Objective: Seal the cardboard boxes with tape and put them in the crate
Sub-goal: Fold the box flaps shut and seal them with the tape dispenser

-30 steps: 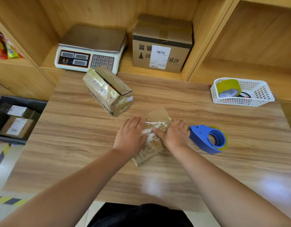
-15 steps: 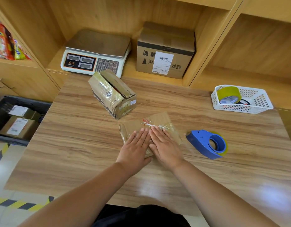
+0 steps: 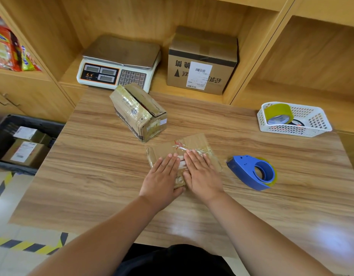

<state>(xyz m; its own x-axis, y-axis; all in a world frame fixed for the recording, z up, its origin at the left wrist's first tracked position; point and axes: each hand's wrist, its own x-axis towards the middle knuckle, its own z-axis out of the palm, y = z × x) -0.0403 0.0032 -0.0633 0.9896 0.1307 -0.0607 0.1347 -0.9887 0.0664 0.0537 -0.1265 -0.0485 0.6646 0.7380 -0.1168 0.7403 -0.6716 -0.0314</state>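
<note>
A flat, taped cardboard box (image 3: 194, 144) lies in the middle of the wooden table (image 3: 96, 168). My left hand (image 3: 162, 178) and my right hand (image 3: 200, 174) press flat on its near half, fingers straight and side by side. A second, taller cardboard box (image 3: 138, 112) stands behind it, tilted, with its top seam gaping. The blue tape dispenser (image 3: 253, 172) rests on the table just right of my right hand. The dark crate (image 3: 4, 124) sits on the floor at the left, with two labelled boxes (image 3: 24, 152) inside.
A white basket (image 3: 311, 124) with a yellow tape roll (image 3: 278, 116) stands at the table's back right. On the shelf behind are a weighing scale (image 3: 120, 62) and a larger labelled box (image 3: 202, 62). Snack packets (image 3: 8, 50) fill the left shelf.
A second ago both hands gripped the flat box and turned it. Now it lies squarer to me and both hands lie flat on top of it.
</note>
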